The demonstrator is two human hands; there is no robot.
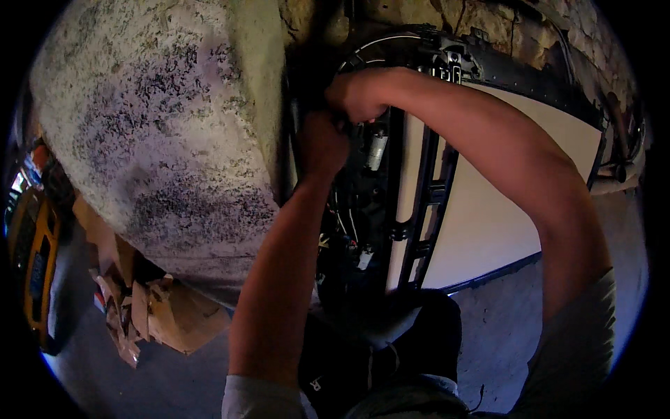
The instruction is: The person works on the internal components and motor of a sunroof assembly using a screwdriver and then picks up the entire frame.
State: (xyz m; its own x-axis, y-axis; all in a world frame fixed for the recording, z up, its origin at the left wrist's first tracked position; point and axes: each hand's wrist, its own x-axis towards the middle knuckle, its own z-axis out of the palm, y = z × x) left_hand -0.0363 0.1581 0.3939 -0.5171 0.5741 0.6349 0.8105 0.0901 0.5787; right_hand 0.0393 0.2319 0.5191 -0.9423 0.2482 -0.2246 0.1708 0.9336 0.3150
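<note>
Both my hands meet in a dark narrow gap beside a large pale, rough-surfaced mass (181, 140). My left hand (323, 138) is closed, with its fingers curled near dark parts. Just beyond it and a little to the right, my right hand (354, 96) is closed too, and its fingertips lie in shadow. Whatever they grip is too dark to make out. Below my right hand is a small silvery cylinder (377, 149) among black parts. A black slotted frame (433, 192) runs under my right forearm, alongside a big cream panel (481, 202).
Torn brown cardboard (178, 314) lies on the grey floor (488, 342) at the lower left. An orange-and-black object (42, 258) stands at the far left. A rough stone wall (488, 17) rises behind. Thin wires and a small white part (364, 260) sit in the dark gap nearer me.
</note>
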